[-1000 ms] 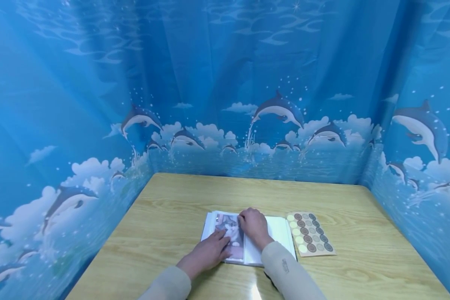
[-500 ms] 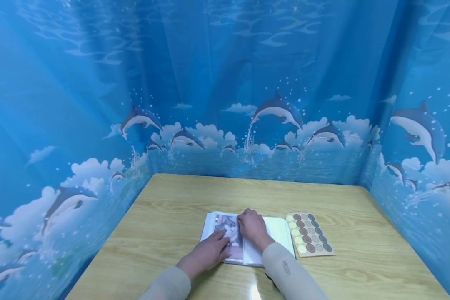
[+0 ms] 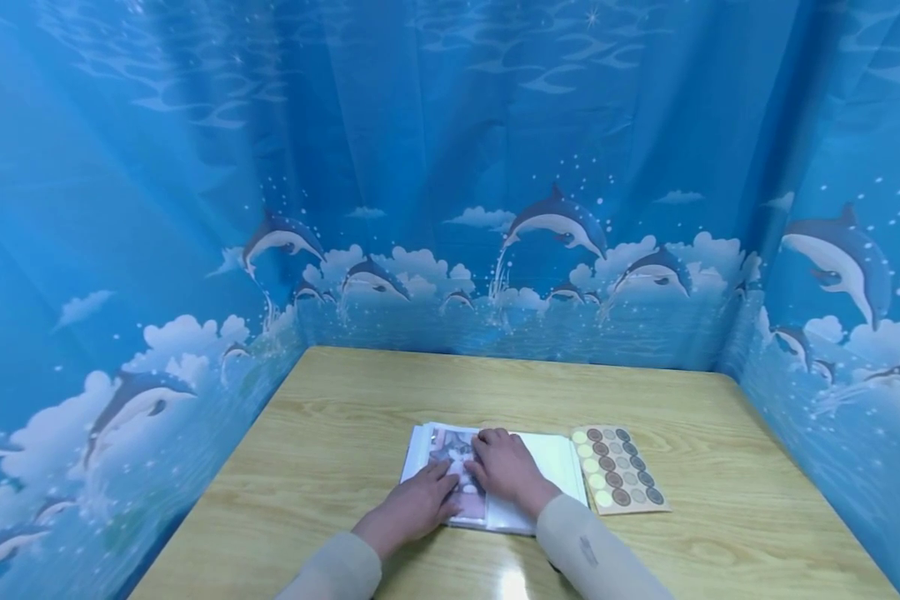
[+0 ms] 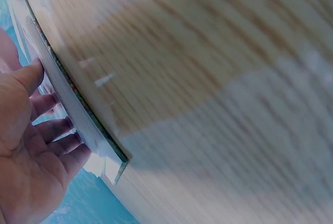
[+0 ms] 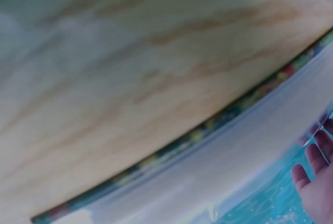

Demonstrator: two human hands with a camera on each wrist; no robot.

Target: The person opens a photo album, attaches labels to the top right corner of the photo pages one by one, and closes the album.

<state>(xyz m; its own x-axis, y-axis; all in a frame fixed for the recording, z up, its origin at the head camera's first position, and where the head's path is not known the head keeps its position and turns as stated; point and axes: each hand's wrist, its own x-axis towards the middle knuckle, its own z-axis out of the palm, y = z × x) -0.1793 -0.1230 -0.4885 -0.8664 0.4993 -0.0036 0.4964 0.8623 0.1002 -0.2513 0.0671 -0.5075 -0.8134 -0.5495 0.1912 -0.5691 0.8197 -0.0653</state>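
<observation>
A photo album (image 3: 551, 454) lies spread on the table, with a picture of a cat (image 3: 447, 440) on its left page under what looks like a clear sleeve. My left hand (image 3: 414, 505) rests on the lower left of that picture, its fingers extended. Over the picture's right edge lies my right hand (image 3: 508, 468), fingertips on the page and partly hiding the cat. In the left wrist view the left fingers (image 4: 61, 128) touch the album's near side. The right wrist view shows the album's patterned cover edge (image 5: 218, 117) and some right fingertips (image 5: 315, 156).
Just right of the album is a sheet of round stickers (image 3: 621, 471) in cream, brown and grey. The wood-grain table (image 3: 330, 433) is enclosed at the back and sides by a blue dolphin curtain (image 3: 420, 167).
The right hand's fingers, bunched at the picture's right edge before, now lie spread over the page. That forearm has shifted slightly right. The left hand stays in place.
</observation>
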